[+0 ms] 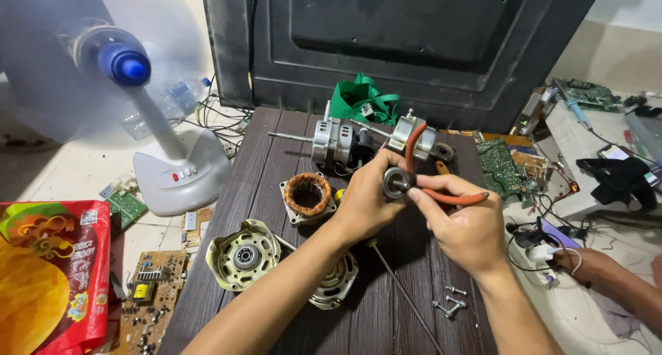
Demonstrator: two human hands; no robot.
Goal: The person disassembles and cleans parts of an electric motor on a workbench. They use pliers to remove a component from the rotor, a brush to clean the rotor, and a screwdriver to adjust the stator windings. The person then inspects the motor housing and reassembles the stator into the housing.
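Right hand (pixel 463 224) gripping red-handled pliers (pixel 441 189); left hand (pixel 369 200) clasping small metal part (pixel 398 182), probably bearing.

On the table (pixel 407 320) before me, the stator (pixel 307 195) lies left of my hands, the two end covers (pixel 243 256) nearer me on the left, the screws (pixel 449 302) right, and the motor (pixel 336 144) behind, the fan (pixel 172 169) on the floor further left.
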